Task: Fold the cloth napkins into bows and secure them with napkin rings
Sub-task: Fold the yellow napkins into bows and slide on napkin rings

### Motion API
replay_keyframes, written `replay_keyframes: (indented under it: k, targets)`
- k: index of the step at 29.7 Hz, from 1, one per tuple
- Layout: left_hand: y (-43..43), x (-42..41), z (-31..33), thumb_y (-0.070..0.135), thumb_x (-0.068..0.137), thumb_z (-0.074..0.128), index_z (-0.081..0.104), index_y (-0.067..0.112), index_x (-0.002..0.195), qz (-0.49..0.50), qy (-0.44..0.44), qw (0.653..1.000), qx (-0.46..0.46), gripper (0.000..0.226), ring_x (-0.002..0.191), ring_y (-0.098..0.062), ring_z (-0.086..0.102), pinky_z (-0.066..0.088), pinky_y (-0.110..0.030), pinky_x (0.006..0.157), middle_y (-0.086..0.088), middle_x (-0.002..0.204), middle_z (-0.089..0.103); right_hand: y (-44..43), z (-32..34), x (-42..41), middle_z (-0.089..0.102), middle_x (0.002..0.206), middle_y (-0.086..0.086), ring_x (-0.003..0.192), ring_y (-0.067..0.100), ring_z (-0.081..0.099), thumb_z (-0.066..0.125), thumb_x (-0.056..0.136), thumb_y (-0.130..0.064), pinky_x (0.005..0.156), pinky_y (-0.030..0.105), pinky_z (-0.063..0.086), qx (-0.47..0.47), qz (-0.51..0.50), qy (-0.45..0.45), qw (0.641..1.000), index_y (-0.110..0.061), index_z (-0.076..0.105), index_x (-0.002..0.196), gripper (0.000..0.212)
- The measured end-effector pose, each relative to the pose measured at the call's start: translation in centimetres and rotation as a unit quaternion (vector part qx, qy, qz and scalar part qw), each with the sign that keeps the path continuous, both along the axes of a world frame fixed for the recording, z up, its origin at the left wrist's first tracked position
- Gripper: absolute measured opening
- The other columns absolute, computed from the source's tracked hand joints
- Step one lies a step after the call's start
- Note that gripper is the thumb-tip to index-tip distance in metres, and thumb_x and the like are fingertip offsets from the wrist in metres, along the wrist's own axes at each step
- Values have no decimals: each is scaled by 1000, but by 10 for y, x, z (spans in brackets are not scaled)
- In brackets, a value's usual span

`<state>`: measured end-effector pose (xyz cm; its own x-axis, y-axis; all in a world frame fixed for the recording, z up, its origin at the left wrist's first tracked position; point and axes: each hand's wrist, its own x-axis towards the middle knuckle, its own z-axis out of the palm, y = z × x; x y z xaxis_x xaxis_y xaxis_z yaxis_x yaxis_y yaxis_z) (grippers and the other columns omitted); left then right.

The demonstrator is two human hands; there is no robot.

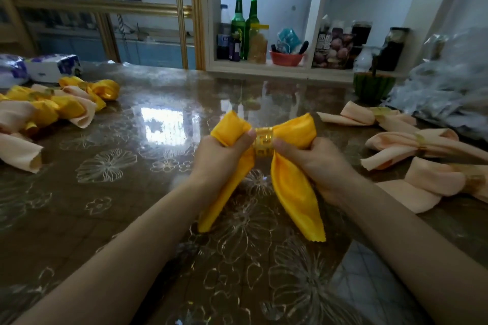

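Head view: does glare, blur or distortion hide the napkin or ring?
Head view: window glare on the glossy table sits left of the yellow napkin, not over it; the gold ring, left hand and right hand are slightly soft but readable; edges bend from the wide lens; back shelf dim.

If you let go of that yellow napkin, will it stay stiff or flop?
Probably flop: tails of the yellow napkin hang limp below the gold ring. Its shiny cloth may slide easily on the glossy table. The ring pinches the middle, so the bow shape should roughly hold.
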<state>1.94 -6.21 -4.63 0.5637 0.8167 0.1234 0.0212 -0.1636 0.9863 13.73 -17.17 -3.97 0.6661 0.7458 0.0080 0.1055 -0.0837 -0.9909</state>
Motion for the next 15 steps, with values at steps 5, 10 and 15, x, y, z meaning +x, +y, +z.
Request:
replay_keyframes:
  k: [5, 10, 15]
  targets:
    - [13, -3, 5, 20, 86, 66, 62, 7, 88, -12, 103, 991, -84, 14, 66, -15, 59, 51, -22, 53, -8, 77, 63, 8, -6, 4, 52, 78, -11, 70, 0, 48, 75, 77, -33, 60, 17, 39, -99, -39, -170, 980, -21, 54, 86, 26]
    - [4, -9, -3, 32, 83, 64, 66, 6, 99, 26, 313, 924, 216, 31, 94, -28, 60, 50, -41, 82, -15, 101, 65, 3, -1, 8, 52, 77, 3, 79, 18, 56, 57, 81, -61, 66, 32, 43, -301, -56, -308, 901, -16, 50, 77, 46]
    - [-12, -30, -9, 55, 93, 38, 43, 18, 132, 23, 489, 802, 343, 54, 133, -32, 28, 30, -42, 105, -13, 142, 32, -10, 15, 7, 46, 72, -1, 74, 16, 51, 40, 84, -70, 62, 29, 39, -411, -13, -387, 825, -16, 45, 74, 55]
